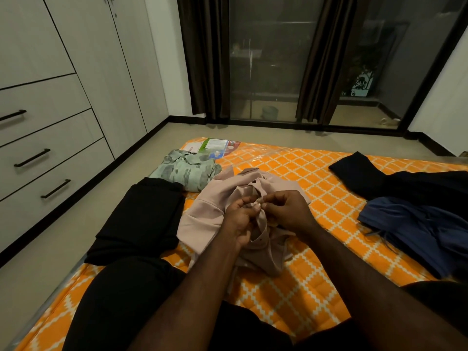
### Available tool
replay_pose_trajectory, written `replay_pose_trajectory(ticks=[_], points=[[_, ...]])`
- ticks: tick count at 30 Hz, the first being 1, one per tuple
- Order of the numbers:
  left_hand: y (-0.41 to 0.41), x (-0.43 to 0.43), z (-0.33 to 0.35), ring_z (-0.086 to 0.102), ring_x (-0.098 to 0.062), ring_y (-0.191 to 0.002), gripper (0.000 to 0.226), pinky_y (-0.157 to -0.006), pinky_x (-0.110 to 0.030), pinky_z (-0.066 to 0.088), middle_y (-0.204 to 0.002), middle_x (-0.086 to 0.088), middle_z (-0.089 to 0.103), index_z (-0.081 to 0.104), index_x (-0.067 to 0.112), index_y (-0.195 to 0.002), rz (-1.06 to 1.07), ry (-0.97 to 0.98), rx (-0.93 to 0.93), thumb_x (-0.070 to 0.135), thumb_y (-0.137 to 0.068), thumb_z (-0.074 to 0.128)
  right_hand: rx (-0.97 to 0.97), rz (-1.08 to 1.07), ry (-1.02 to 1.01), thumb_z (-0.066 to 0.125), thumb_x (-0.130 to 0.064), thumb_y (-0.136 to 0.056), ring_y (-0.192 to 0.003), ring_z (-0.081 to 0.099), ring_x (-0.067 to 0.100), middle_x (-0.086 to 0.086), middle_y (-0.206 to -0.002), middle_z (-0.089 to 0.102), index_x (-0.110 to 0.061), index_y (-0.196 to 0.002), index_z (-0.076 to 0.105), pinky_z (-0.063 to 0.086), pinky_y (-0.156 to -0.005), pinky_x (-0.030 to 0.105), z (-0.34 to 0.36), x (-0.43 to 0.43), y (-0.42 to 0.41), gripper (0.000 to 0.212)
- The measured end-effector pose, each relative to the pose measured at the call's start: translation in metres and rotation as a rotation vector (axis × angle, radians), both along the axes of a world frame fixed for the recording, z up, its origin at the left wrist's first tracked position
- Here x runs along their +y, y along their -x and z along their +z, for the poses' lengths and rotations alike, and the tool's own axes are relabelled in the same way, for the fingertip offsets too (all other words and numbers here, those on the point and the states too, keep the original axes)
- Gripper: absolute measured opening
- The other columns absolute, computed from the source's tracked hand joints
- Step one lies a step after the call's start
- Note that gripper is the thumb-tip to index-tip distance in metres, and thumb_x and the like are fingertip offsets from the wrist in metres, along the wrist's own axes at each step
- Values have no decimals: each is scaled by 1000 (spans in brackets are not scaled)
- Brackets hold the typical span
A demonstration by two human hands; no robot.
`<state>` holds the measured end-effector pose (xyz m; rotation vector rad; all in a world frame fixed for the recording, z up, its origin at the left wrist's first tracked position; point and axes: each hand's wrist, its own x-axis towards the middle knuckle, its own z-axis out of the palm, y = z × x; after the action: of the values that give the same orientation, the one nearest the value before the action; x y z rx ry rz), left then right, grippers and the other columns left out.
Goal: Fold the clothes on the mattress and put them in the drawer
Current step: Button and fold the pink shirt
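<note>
Nearest you, your left leg in black cloth lies bent on the orange mattress, and both forearms reach out over your lap.

Your left hand and right hand meet fingertip to fingertip. Each pinches the front edge of the pink shirt, beside a button. The shirt lies crumpled directly under and just beyond your hands. Its long axis runs away from you, with the buttoned strip toward your lap and what looks like the collar end at the far side. Neither hand is nearer to it, since both are on the same strip. I judge you need to finish the front before you can lay the shirt flat.

- **Left of your hands:** two folded pieces, a pair of black trousers close by and a green patterned shirt beyond it.
- **Right of your hands:** two loose pieces well apart from you, a navy garment and a black garment past it.
- **Far left, off the mattress:** three drawers, all closed.
</note>
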<state>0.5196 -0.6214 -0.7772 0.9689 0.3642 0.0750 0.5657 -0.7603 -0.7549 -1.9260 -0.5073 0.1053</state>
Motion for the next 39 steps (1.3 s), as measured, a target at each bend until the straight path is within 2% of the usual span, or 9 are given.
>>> replay_pose_trajectory(ticks=[3,8,11,15,22,28,33,36,39], points=[[1,3,3,67,-15,-62,18,-53,-23,55,-82,-11,68,66,2,-103,-49,-8,24,-9,-97,53,-62,14,22,74,-4,-90,-64,68,-2,-6,-77,76,-10,-99,82,51,-57,18,0,-1,0,14],[4,3,-3,66,-16,-64,20,-54,-24,56,-81,-11,67,67,-1,-103,-71,-33,55,-11,-97,50,-58,27,26,71,-1,-91,-81,75,13,0,-90,79,-11,-99,81,60,-67,29,-6,0,4,17],[4,0,-6,67,-19,-70,20,-58,-27,58,-85,-12,70,68,-1,-105,-32,16,38,-10,-97,51,139,13,-67,62,5,-93,-72,73,15,5,-86,78,-13,-93,79,57,-59,28,-2,4,7,25],[3,1,-7,70,-19,-72,20,-60,-29,59,-88,-12,72,65,-3,-111,-65,37,2,-9,-96,54,449,-6,-228,52,9,-92,-71,67,31,30,-87,70,5,-95,76,58,-63,37,4,4,3,24],[4,6,-10,67,-19,-75,20,-68,-32,58,-81,-5,70,66,9,-96,-175,-32,-46,-10,-93,58,646,-25,-372,66,6,-90,-79,72,24,19,-93,73,7,-104,72,60,-67,30,7,-8,1,15],[5,6,-12,69,-21,-73,22,-63,-31,59,-88,-9,68,59,13,-92,-67,-45,-31,-7,-88,68,700,56,-386,65,7,-92,-72,70,19,11,-85,71,0,-102,66,58,-62,25,15,-11,-2,12],[7,4,-15,67,-24,-69,24,-57,-32,58,-83,-14,66,56,11,-76,-12,-79,-29,-4,-84,73,591,30,-295,63,8,-92,-71,63,30,19,-83,66,-1,-89,68,52,-60,35,19,-4,6,11],[6,1,-17,69,-25,-71,18,-59,-32,56,-80,-13,72,63,9,-79,48,-242,-36,6,-82,80,319,-75,-78,63,1,-91,-72,54,29,19,-80,58,-6,-88,58,43,-55,38,9,6,7,10],[6,-4,-16,68,-24,-73,18,-59,-32,54,-81,-15,73,73,6,-88,31,-340,-71,23,-86,79,46,-202,141,58,-8,-95,-71,53,19,3,-81,58,-11,-92,46,43,-60,35,1,14,12,12]])
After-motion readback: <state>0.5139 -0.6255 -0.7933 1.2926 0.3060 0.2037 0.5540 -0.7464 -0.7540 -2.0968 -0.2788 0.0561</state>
